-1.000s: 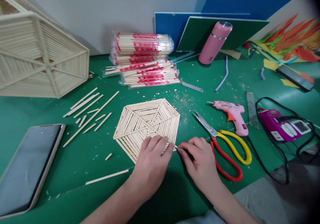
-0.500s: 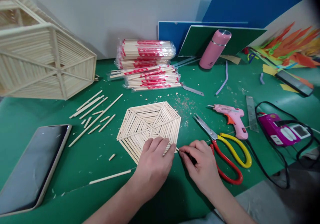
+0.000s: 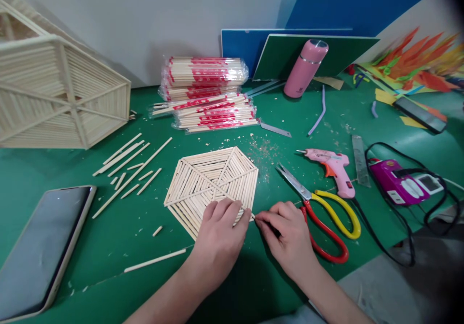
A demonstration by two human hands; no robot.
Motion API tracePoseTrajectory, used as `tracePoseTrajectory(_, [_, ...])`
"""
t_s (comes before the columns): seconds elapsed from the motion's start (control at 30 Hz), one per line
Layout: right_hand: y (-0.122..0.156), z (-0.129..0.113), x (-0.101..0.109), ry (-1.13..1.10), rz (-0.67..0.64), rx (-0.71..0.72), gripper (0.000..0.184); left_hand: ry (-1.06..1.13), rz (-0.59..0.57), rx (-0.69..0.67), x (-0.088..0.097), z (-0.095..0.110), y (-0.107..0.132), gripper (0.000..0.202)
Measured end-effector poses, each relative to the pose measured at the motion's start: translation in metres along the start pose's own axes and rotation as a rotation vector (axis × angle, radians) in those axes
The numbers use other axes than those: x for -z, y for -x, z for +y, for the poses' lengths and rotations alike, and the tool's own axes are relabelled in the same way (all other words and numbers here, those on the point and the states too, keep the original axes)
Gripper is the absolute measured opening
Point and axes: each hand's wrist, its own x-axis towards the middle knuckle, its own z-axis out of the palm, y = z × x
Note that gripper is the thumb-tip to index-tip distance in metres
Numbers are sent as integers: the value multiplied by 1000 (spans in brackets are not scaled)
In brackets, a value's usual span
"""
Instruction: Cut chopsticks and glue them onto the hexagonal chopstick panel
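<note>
A flat hexagonal panel (image 3: 203, 184) of thin wooden sticks, crossed by spoke-like sticks, lies on the green table. My left hand (image 3: 217, 232) is over its lower right part, fingers bent and closed on the panel and a stick there; the palm side is hidden. At the panel's lower right corner my right hand (image 3: 286, 234) pinches with thumb and forefinger at the end of a wooden stick (image 3: 253, 216), mostly covered by the left fingers. Scissors (image 3: 308, 196) with one red and one yellow handle lie partly open just right of my right hand.
Loose sticks (image 3: 132, 175) and a phone (image 3: 47, 246) lie left. Behind are wrapped chopstick bundles (image 3: 213, 114), a blade (image 3: 275, 130) and a pink flask (image 3: 306, 68). A pink glue gun (image 3: 335, 167), ruler (image 3: 360, 162) and corded purple device (image 3: 398, 181) lie right. A larger stick structure (image 3: 65, 92) stands left.
The whole view has shifted a little, so most things appear slightly further left. Both hands keep nearly the same place on the panel and its corner.
</note>
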Motion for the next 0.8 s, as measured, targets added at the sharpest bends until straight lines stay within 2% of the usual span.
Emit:
tracePoseTrajectory(0.5, [-1, -1, 2, 33, 0, 12, 14, 45, 43, 30, -1, 0, -1, 21])
tracePoseTrajectory(0.8, [-2, -2, 0, 36, 2, 4, 15, 47, 28, 21, 0, -1, 0, 24])
